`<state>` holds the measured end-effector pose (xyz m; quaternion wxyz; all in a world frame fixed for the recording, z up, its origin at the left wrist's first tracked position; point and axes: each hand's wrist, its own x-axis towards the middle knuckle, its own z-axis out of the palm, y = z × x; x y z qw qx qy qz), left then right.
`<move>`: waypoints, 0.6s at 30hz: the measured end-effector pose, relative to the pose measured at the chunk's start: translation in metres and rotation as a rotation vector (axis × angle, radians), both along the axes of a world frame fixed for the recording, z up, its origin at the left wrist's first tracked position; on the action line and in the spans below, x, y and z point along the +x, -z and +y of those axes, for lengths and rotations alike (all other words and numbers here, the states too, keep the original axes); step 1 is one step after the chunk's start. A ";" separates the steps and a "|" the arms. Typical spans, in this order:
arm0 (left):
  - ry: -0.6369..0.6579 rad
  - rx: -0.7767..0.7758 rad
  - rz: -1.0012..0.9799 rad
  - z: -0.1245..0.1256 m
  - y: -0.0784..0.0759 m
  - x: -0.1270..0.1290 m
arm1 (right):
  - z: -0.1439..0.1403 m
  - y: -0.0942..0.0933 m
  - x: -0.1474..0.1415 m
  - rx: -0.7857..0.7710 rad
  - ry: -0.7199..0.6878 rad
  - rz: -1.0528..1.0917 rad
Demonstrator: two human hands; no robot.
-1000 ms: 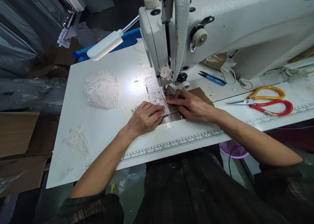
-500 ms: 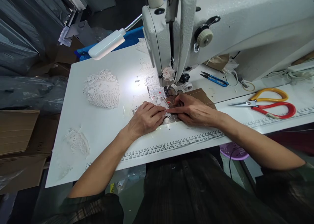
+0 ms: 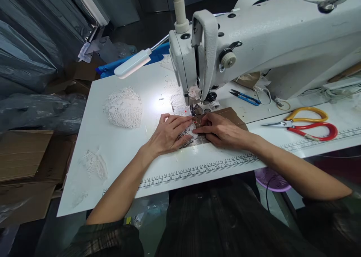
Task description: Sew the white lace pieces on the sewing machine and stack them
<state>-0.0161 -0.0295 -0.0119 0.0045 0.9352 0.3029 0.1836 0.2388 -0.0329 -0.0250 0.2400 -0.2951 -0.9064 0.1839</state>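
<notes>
A small piece of white lace (image 3: 188,132) lies under the presser foot area of the white sewing machine (image 3: 186,61). My left hand (image 3: 169,135) rests flat over its left side, fingers spread and pressing down on it. From the other side, my right hand (image 3: 218,131) has its fingers curled, with the index fingertip at the lace's right edge; its grip there is partly hidden. Beneath that hand is a brown board (image 3: 232,118) beside the metal needle plate (image 3: 199,139). Near the needle, a pale fabric flower (image 3: 194,92) is fixed to the machine head.
Lace pieces lie at left: a large one (image 3: 124,108) and a smaller one (image 3: 96,165). To the right are blue thread snips (image 3: 245,97) and red-and-yellow-handled scissors (image 3: 306,124). A lamp (image 3: 133,63) hangs over the table; a printed ruler (image 3: 197,171) runs along the front edge.
My left hand's fingers have spread from a bunched position and now lie flatter across the lace. My right hand stays nearly in place at the lace's edge. The whole view has shifted slightly.
</notes>
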 end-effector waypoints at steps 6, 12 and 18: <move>-0.024 -0.008 0.121 -0.002 -0.001 0.003 | 0.000 0.000 0.000 0.004 0.008 -0.004; -0.254 0.150 -0.068 -0.006 -0.002 0.002 | 0.001 0.000 0.001 -0.015 0.000 -0.012; -0.165 -0.016 -0.040 -0.007 0.003 0.005 | 0.002 0.001 0.000 0.016 0.000 -0.006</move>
